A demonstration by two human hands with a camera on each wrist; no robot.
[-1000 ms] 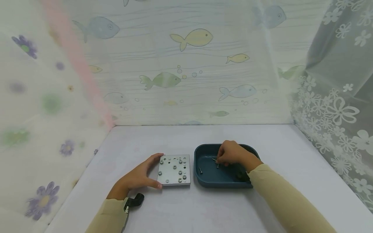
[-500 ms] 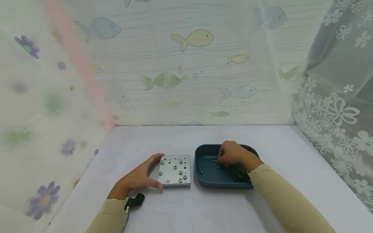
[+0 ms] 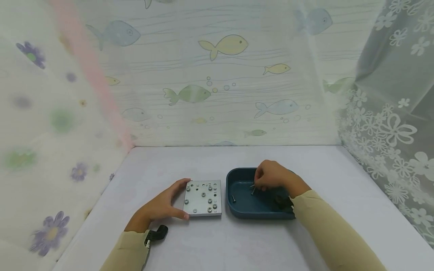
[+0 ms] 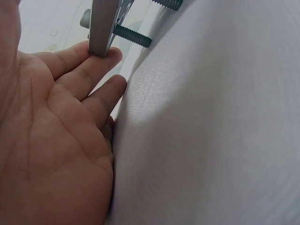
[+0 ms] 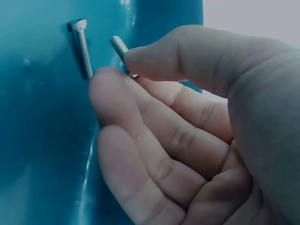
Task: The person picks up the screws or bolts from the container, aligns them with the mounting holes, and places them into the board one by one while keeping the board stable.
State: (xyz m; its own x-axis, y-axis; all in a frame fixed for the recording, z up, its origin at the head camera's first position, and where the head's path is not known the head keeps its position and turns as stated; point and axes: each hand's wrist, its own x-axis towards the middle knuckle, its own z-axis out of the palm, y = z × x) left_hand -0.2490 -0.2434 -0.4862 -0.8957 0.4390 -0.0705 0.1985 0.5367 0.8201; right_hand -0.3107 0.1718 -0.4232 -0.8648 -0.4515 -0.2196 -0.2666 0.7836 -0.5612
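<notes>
My left hand (image 3: 162,206) grips the left side of a square metal plate (image 3: 198,204), thumb at the near corner and index finger at the far one. Several socket head bolts (image 3: 203,194) sit in the plate's holes. Seen from the left wrist, a threaded bolt shank (image 4: 133,35) sticks out beneath the plate, and the fingertips touch its edge. My right hand (image 3: 272,176) is over the blue tray (image 3: 249,210). Between thumb and fingers it pinches a bolt (image 5: 120,46), whose head is mostly hidden. Close by, another bolt (image 5: 82,47) lies in the tray.
One more bolt (image 3: 233,198) lies at the left of the tray. The tray stands just right of the plate on a white table (image 3: 203,244). A black wrist camera (image 3: 157,233) is strapped to the left sleeve. Patterned curtains (image 3: 217,75) enclose the table's back and sides.
My right hand has risen slightly and shifted a little to the right inside the tray, and the bolts by its fingertips show at a different angle. My left hand and the plate stay put.
</notes>
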